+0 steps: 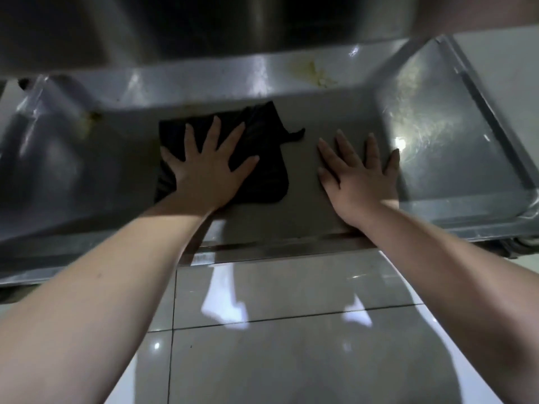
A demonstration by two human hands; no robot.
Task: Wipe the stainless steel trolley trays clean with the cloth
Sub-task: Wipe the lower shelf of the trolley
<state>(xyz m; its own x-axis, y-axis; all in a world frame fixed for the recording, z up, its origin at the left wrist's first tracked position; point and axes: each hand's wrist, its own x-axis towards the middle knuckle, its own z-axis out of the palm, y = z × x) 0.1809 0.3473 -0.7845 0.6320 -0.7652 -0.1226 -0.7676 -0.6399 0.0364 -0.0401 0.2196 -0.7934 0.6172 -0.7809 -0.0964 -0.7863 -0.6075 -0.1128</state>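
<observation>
A black cloth (262,158) lies spread on the lower stainless steel trolley tray (455,147), near its middle. My left hand (208,170) presses flat on the cloth with fingers spread. My right hand (360,179) rests flat on the bare tray surface to the right of the cloth, fingers straight, apart from it. A yellowish stain (315,72) marks the tray's far wall, and a smaller one (92,118) sits at the far left.
An upper tray (204,27) of the trolley overhangs the far side, close above. The lower tray's front rim (262,246) runs under my forearms. A glossy tiled floor (291,330) lies below. A trolley wheel (522,246) shows at the right.
</observation>
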